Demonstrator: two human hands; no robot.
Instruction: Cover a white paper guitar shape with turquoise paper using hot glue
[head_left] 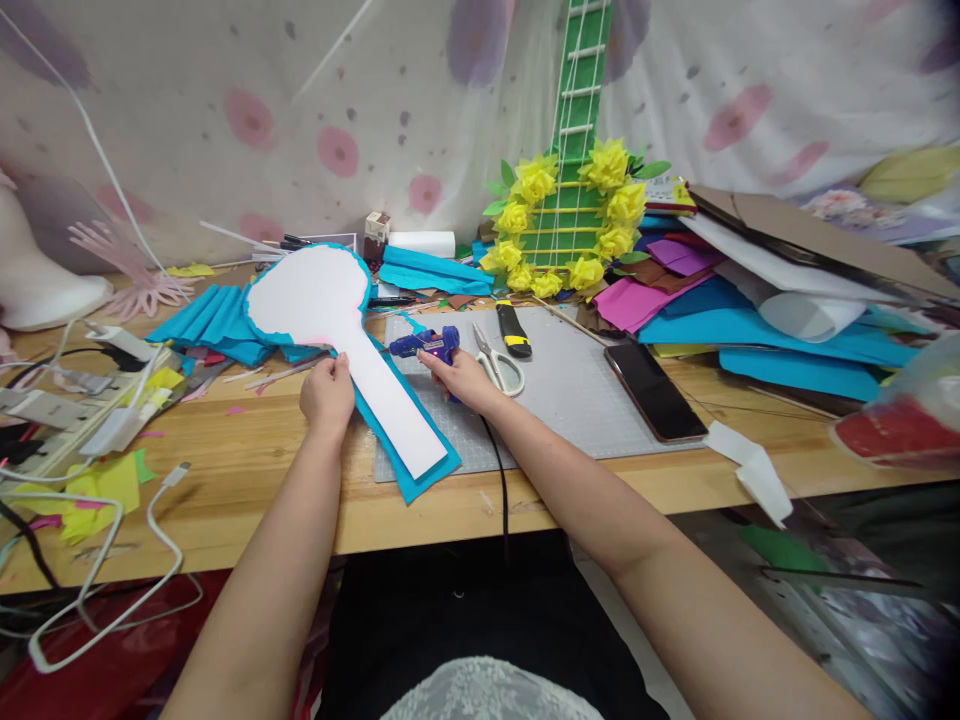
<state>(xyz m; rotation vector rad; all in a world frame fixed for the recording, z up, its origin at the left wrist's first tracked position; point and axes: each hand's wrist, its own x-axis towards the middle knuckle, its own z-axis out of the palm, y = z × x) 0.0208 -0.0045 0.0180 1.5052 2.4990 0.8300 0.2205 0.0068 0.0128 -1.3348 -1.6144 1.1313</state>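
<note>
Glue gun [424,343], blue, sits in the right hand [466,380], whose fingers are wrapped around its handle. The nozzle points left towards the neck of a white cutout [307,290], close to its right side; I cannot tell whether it touches. The left hand [328,395] is at the opposite side, where the round head narrows into the neck, its fingers bunched closed and grasping the rim of the blue paper [430,475] that backs the cutout and shows around it.

The cutout is left of the middle of the tabletop [262,470], its head towards the back edge and its neck slanting across the left part of a grey cutting mat [570,400], the end near the front edge. A black cord [501,480] drops from the gun over that front edge. Just beyond the right hand are scissors [506,375], with a yellow and black cutter [514,330] beside them. A phone [655,392] lies at the mat's right end. Along the back edge stands a green guitar-like model [581,115] ringed with yellow flowers [626,203]; coloured sheets [697,310] are heaped towards the back right corner. A power strip [49,440] and white cables [161,535] crowd the left edge.
</note>
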